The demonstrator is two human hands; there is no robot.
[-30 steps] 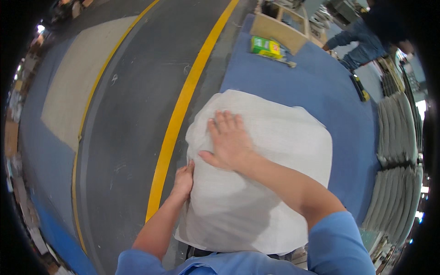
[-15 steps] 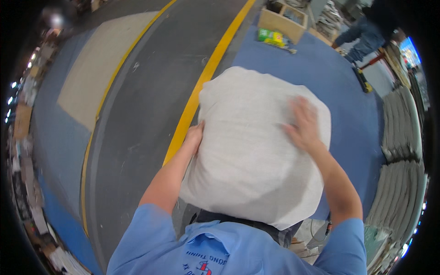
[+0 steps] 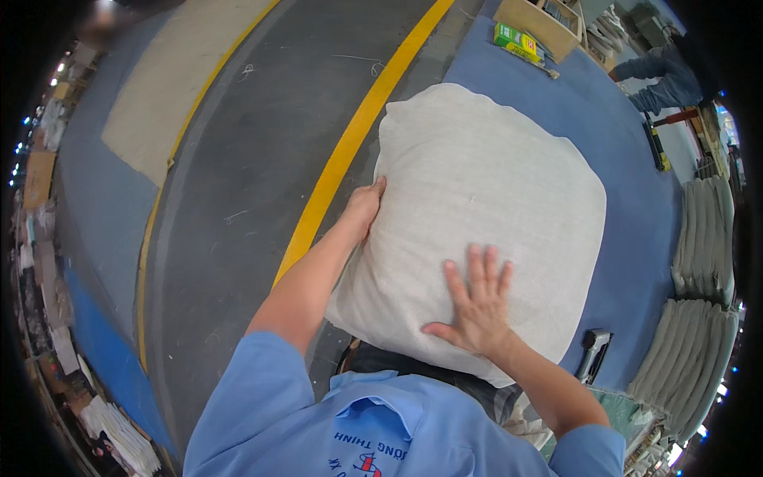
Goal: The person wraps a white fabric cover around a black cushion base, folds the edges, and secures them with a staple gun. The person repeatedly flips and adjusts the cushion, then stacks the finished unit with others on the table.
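Note:
In front of my body is a large, puffy cushion [image 3: 509, 183] covered in off-white fabric, its front edge close to my waist. My left hand [image 3: 366, 205] is closed on the cushion's left edge, thumb on top and the fingers' far ends hidden beneath. On the front part of the top, my right hand [image 3: 477, 310] lies flat with its fingers spread, holding nothing. The cover looks mostly smooth, with soft wrinkles near the left front corner.
The cushion is over a blue surface [image 3: 636, 262]. A staple gun [image 3: 594, 355] lies at right, near stacked grey padded pieces [image 3: 687, 358]. Farther off are a green-yellow box [image 3: 518, 41], a wooden bin [image 3: 548, 24] and another person's arm [image 3: 664, 79]. A yellow floor line [image 3: 342, 155] runs left.
My right hand has swept from the cushion's right side back toward my body and now rests flat. The cushion sits farther right in view, and the staple gun shows in full.

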